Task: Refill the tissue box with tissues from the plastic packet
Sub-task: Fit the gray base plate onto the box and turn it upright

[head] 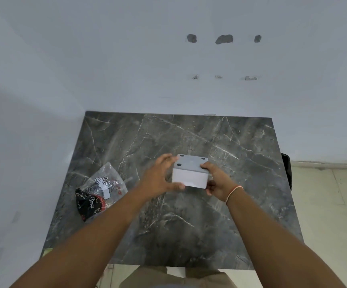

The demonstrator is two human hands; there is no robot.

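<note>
A small grey tissue box [190, 173] is near the middle of the dark marble table [189, 225], turned upside down so its base with dark round feet faces up. My left hand [160, 177] holds its left side, thumb under the near bottom edge and fingers at the top left corner. My right hand [217, 181] grips its right side, thumb on the base. A clear plastic packet [101, 190] with black and red print lies flat on the table to the left, apart from both hands. I cannot tell whether the box rests on the table or is lifted.
The table stands against a pale wall at the back and left. A dark object [286, 169] shows past the table's right edge, above a light tiled floor [324, 204]. My legs are at the near edge.
</note>
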